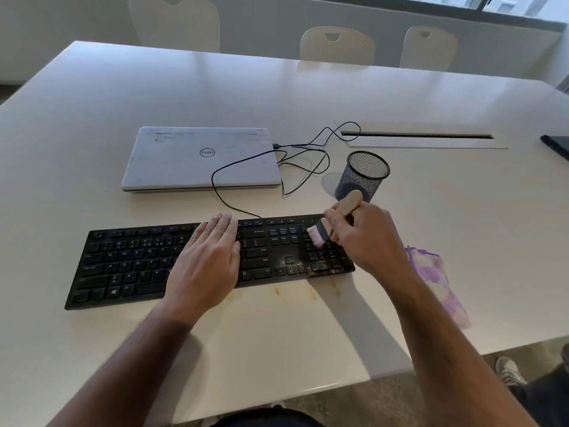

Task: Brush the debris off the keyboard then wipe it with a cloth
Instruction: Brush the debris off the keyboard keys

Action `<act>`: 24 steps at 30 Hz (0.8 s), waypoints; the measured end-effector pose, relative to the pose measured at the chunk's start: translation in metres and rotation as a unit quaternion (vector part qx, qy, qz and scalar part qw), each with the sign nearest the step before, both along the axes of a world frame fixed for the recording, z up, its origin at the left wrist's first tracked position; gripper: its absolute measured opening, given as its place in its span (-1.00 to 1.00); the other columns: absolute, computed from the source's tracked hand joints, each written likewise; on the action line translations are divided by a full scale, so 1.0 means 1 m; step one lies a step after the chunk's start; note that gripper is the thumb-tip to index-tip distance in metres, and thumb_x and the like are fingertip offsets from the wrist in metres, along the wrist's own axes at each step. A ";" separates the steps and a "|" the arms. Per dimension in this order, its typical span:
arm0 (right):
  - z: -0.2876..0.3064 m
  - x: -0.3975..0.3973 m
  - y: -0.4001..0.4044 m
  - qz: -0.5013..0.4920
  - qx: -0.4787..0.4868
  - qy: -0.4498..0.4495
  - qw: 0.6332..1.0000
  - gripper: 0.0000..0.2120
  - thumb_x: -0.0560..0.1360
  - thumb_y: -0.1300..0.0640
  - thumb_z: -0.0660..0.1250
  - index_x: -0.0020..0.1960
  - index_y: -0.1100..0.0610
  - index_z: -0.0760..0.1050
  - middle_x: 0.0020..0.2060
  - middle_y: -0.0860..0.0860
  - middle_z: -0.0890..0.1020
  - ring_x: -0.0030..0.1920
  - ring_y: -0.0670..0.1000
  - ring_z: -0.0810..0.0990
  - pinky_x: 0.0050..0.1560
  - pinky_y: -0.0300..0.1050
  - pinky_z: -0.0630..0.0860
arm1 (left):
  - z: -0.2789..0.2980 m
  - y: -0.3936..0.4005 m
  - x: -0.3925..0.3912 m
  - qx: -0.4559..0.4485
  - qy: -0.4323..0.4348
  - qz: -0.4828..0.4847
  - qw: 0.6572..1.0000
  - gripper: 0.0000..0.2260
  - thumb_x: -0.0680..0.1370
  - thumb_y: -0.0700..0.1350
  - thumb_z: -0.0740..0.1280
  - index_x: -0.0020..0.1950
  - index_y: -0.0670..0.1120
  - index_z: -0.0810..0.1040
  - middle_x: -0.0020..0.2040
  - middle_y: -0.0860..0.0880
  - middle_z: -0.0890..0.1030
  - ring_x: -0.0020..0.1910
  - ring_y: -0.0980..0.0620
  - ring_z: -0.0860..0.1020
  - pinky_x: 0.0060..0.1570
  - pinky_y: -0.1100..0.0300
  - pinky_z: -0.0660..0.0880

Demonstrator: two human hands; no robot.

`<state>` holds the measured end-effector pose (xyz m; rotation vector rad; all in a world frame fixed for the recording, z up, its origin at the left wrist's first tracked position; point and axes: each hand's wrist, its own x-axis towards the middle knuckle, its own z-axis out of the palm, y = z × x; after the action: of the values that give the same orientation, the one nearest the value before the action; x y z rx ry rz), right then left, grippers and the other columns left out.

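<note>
The black keyboard (172,260) lies lengthwise across the tabletop (277,334), its long axis running left to right in front of the person. The right hand (366,238) has its grip closed around the wooden handle of a brush (326,229), bristles down on the number pad at the keyboard's right end. Crumbs (311,268) sit just nearer the person than the bristles, by the front edge. The left hand (209,257) rests flat, fingers straight, on the middle keys. The purple cloth (431,272) waits just right of the keyboard, closest to the right hand.
</note>
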<state>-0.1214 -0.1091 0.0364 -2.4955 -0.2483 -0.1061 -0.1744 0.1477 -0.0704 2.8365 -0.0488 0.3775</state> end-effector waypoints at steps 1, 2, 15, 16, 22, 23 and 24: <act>-0.003 -0.001 0.002 -0.001 0.002 -0.002 1.000 -0.74 0.68 0.01 0.33 -0.07 0.14 0.64 -0.27 -0.02 0.67 -0.21 -0.02 0.63 -0.21 -0.18 0.44 | 0.000 0.000 0.000 -0.001 0.000 0.000 1.000 -0.46 0.67 0.05 -0.06 0.60 -0.15 0.27 0.59 -0.09 0.28 0.61 0.05 0.15 0.60 0.04 0.10; -0.006 -0.001 0.002 -0.003 -0.010 -0.001 1.000 -0.72 0.68 0.02 0.33 -0.10 0.16 0.63 -0.30 -0.03 0.64 -0.23 -0.01 0.62 -0.25 -0.22 0.42 | 0.000 0.000 0.000 -0.002 0.000 0.000 1.000 -0.46 0.67 0.05 -0.06 0.60 -0.15 0.26 0.59 -0.08 0.28 0.61 0.05 0.15 0.60 0.04 0.10; -0.002 -0.005 0.002 0.008 -0.073 0.031 0.997 -0.67 0.67 0.04 0.32 -0.22 0.17 0.57 -0.36 0.02 0.60 -0.28 0.06 0.58 -0.32 -0.19 0.37 | -0.001 0.001 0.000 -0.002 0.004 -0.002 1.000 -0.46 0.68 0.05 -0.06 0.61 -0.14 0.25 0.60 -0.08 0.26 0.62 0.07 0.12 0.60 0.04 0.10; 0.000 -0.006 0.002 0.011 -0.080 0.037 0.996 -0.65 0.66 0.05 0.32 -0.27 0.15 0.52 -0.38 0.01 0.59 -0.32 0.05 0.56 -0.35 -0.23 0.34 | -0.001 0.001 0.000 -0.002 0.003 -0.003 1.000 -0.46 0.67 0.05 -0.06 0.61 -0.14 0.25 0.60 -0.08 0.27 0.62 0.06 0.12 0.60 0.04 0.10; 0.001 -0.005 0.008 0.026 0.018 0.005 0.999 -0.78 0.67 0.00 0.35 -0.02 0.10 0.69 -0.27 -0.09 0.68 -0.17 -0.04 0.66 -0.10 -0.13 0.55 | -0.001 0.001 0.000 -0.002 0.002 -0.003 1.000 -0.46 0.68 0.05 -0.06 0.61 -0.14 0.25 0.60 -0.08 0.27 0.62 0.06 0.13 0.60 0.03 0.10; -0.002 -0.005 0.010 0.029 0.010 0.006 1.000 -0.77 0.67 0.00 0.35 -0.03 0.11 0.68 -0.27 -0.08 0.67 -0.18 -0.03 0.65 -0.09 -0.10 0.57 | -0.001 0.001 0.000 -0.002 0.002 -0.003 1.000 -0.46 0.68 0.05 -0.05 0.61 -0.14 0.25 0.60 -0.08 0.27 0.62 0.05 0.13 0.60 0.03 0.10; -0.005 -0.006 0.010 0.029 -0.007 0.007 1.000 -0.75 0.67 0.00 0.35 -0.06 0.13 0.67 -0.28 -0.04 0.67 -0.19 0.01 0.65 -0.10 -0.04 0.58 | 0.000 0.001 -0.001 -0.001 0.002 -0.002 1.000 -0.46 0.68 0.04 -0.05 0.61 -0.14 0.25 0.60 -0.09 0.27 0.62 0.05 0.14 0.60 0.04 0.10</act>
<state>-0.1270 -0.0987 0.0313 -2.4994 -0.3169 -0.0626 -0.1749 0.1486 -0.0708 2.8351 -0.0538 0.3701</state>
